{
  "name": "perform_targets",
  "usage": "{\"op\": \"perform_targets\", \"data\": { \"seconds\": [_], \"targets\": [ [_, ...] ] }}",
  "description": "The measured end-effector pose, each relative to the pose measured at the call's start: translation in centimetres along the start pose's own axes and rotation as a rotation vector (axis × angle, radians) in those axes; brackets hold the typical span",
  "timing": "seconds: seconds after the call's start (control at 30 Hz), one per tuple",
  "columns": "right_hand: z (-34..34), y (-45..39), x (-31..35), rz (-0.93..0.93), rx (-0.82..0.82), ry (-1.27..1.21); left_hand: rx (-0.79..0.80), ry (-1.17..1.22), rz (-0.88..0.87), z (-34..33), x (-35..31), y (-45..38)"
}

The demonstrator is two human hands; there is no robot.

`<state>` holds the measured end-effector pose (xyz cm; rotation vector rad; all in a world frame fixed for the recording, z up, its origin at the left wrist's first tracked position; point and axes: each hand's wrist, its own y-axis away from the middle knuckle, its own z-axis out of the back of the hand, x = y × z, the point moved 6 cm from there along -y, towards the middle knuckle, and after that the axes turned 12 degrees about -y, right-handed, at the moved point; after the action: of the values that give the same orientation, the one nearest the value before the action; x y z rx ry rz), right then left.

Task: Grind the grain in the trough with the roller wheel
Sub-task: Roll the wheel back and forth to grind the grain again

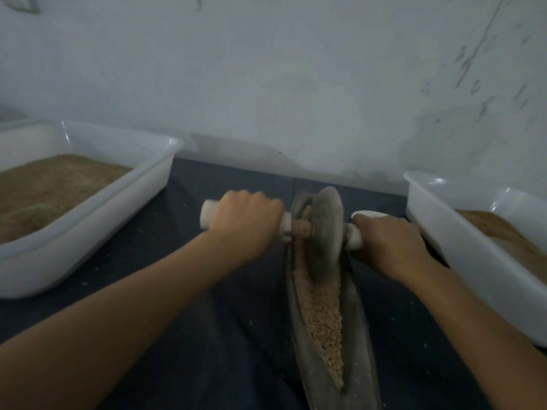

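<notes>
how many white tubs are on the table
2. One white tub sits left of the trough, one white tub right of it, partly cut off; others may lie outside the frame.

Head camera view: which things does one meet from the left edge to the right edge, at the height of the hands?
Left white tub of brown meal → left hand gripping the handle → roller wheel in the trough → right hand → right white tub.
</notes>
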<state>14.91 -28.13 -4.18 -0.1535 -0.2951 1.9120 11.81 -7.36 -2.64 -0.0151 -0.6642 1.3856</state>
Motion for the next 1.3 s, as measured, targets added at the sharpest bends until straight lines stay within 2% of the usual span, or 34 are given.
{"op": "perform_targets", "data": {
  "seconds": [0.1, 0.17, 0.23, 0.33, 0.47, 0.57, 0.7, 0.9, 0.97, 1.13, 1.3],
  "targets": [
    [-0.5, 0.1, -0.4, -0.028, -0.035, -0.076, 0.013, -0.045, -0.044, 0.7, -0.5, -2.4],
    [0.1, 1.7, 0.3, 0.002, -0.069, -0.013, 0.018, -0.024, -0.066, 0.9, -0.4, -1.6],
    [1.5, 4.2, 1.5, 0.099, -0.141, 0.09, 0.06, 0.066, -0.079, 0.7, 0.0, 1.2],
    [4.2, 8.6, 3.4, 0.243, -0.253, 0.055, 0.132, 0.15, -0.049, 0.8, 0.8, 6.8],
    [4.9, 10.9, 2.5, 0.275, -0.205, 0.053, 0.074, 0.095, -0.087, 2.1, 1.1, 8.7],
    [4.1, 9.3, 0.8, 0.175, -0.186, 0.063, 0.14, 0.109, -0.088, 1.0, 0.8, 6.6],
    [1.5, 4.5, -1.2, 0.056, -0.184, 0.149, 0.087, 0.077, -0.055, -0.5, 0.3, 1.9],
    [0.8, 1.6, -2.1, -0.056, -0.125, 0.078, 0.066, 0.041, -0.044, 0.3, -0.2, -1.2],
    [1.4, 3.5, -1.3, -0.024, -0.101, 0.098, 0.065, 0.05, -0.067, 0.6, -0.3, 0.5],
    [5.1, 9.9, 2.7, 0.239, -0.214, 0.105, 0.148, 0.166, -0.134, 1.0, -0.4, 6.6],
    [3.9, 8.1, 2.3, 0.176, -0.102, 0.124, 0.11, 0.154, -0.126, 1.0, -0.6, 6.1]
  ]
}}
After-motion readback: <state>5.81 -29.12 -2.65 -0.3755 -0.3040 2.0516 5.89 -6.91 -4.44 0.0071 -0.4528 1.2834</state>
